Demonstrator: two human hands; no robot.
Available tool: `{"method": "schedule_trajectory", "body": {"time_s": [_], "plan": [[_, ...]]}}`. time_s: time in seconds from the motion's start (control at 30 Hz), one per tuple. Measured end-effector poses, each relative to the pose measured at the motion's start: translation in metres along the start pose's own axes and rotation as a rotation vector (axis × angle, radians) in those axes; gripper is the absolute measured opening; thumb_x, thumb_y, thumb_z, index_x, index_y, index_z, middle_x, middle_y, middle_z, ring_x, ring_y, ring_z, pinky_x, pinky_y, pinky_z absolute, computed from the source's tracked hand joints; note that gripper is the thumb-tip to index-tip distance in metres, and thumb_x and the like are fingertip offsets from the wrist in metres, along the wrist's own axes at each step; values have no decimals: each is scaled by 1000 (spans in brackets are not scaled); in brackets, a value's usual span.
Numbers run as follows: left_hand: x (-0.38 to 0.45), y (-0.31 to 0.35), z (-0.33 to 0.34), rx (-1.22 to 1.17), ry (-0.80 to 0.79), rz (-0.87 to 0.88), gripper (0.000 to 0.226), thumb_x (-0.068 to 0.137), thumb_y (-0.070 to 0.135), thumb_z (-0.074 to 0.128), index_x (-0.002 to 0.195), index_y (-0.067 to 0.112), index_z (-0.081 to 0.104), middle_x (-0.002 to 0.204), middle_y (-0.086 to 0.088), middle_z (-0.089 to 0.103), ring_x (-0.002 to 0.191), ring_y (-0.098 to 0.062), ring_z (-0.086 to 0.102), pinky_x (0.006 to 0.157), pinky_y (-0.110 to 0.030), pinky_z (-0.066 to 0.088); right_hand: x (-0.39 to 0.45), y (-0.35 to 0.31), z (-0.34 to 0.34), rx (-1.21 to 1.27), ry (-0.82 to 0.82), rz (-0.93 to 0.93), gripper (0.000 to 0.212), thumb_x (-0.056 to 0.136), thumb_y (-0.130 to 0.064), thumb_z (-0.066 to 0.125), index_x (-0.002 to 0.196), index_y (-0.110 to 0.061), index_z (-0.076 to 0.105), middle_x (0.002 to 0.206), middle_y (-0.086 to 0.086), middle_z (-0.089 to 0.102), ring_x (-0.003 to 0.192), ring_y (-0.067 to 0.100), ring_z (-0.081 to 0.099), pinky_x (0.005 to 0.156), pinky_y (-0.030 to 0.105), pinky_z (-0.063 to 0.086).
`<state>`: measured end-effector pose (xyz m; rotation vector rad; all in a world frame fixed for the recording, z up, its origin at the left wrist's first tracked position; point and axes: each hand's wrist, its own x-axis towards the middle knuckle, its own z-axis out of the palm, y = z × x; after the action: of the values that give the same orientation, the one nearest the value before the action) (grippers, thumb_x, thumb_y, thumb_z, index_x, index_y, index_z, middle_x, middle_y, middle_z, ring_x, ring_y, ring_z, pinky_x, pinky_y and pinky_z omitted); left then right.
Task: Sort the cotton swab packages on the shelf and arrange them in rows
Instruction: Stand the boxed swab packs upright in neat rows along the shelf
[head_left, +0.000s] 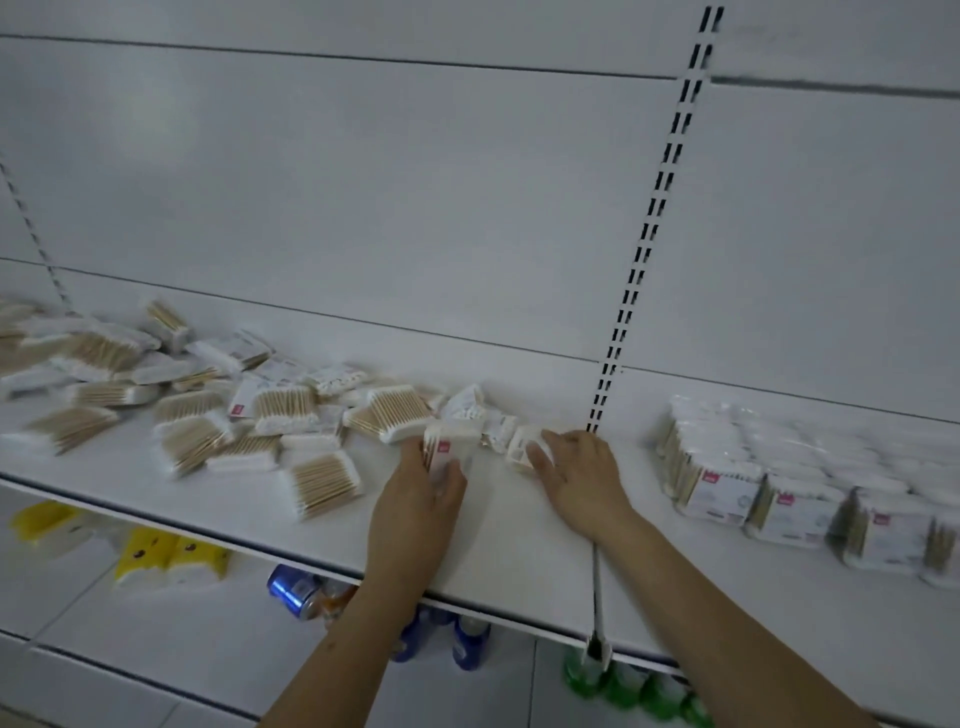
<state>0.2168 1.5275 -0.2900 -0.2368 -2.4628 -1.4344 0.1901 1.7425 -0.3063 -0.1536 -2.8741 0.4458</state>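
Several cotton swab packages (197, 410) lie scattered in a loose pile on the left half of the white shelf (509, 566). On the right half, other packages (779, 483) stand upright in rows. My left hand (421, 499) grips one package (448, 441) with a red label at the right end of the pile. My right hand (576, 478) lies over another small package (522, 441), thumb against its side, close to the shelf's slotted upright.
A slotted metal upright (649, 228) runs up the white back panel. Below the shelf sit yellow packs (166, 561), a blue can (293, 590), blue bottles (467, 644) and green bottles (628, 686). Bare shelf surface lies between my hands and the upright rows.
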Motion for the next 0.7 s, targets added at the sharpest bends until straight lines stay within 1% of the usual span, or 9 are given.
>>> {"method": "schedule_trajectory", "body": {"time_s": [0.03,0.1,0.13,0.2,0.3,0.43,0.53,0.6,0.7], "plan": [[-1,1,-1,-20,-11,0,17,97,35,52,108,33,39,91,12,63,78,-2,59,60,-22,43,-5,-1,0,-24,-31,36,79,88,-72,6,147,-31,38,149,18,35,142,29,23,118,40,12],[-2,2,-1,-60,-27,-3,16,97,35,52,107,33,40,96,12,62,85,-8,61,66,-28,45,-14,-2,-1,-9,-91,115,59,99,-62,18,150,-37,29,157,22,23,147,34,13,120,46,0],[-2,3,-2,-76,-38,-6,16,97,36,52,107,32,41,99,10,62,88,-12,61,69,-31,46,-18,-3,-2,8,-93,126,55,100,-59,26,150,-36,28,155,21,28,146,35,18,120,46,2],[-1,2,-2,-113,-58,-16,17,98,36,51,112,29,43,104,5,63,91,-17,62,73,-35,47,-30,-7,-9,68,-23,70,53,99,-49,45,148,-33,32,141,13,46,134,31,37,115,39,19],[4,6,2,-241,-74,-44,17,99,31,52,114,23,48,105,7,66,94,-15,64,78,-37,52,-50,-16,-30,377,41,15,63,92,-25,64,147,-30,32,132,0,49,118,15,49,92,19,33],[13,29,26,-322,-144,-14,14,100,26,53,113,22,52,101,16,62,88,4,58,68,-12,42,-52,-3,-76,529,190,78,66,90,-20,69,145,-25,32,121,-1,55,106,16,58,83,18,41],[27,47,51,-305,-178,26,10,97,19,58,107,18,56,94,15,62,83,8,56,62,-6,41,-44,19,-117,559,303,135,55,90,-22,69,138,-19,41,118,-1,59,93,11,57,69,2,38],[42,59,65,-258,-185,71,10,95,16,62,103,17,56,89,18,59,80,10,53,59,-5,40,-35,34,-139,500,338,109,41,91,-22,67,128,-19,50,115,-3,63,94,11,58,69,3,38],[61,68,84,-205,-202,56,13,93,18,64,103,16,56,86,14,60,78,1,56,65,-19,44,-20,53,-157,383,290,30,32,91,-20,66,121,-21,55,114,-2,63,99,12,58,79,18,45]]}}
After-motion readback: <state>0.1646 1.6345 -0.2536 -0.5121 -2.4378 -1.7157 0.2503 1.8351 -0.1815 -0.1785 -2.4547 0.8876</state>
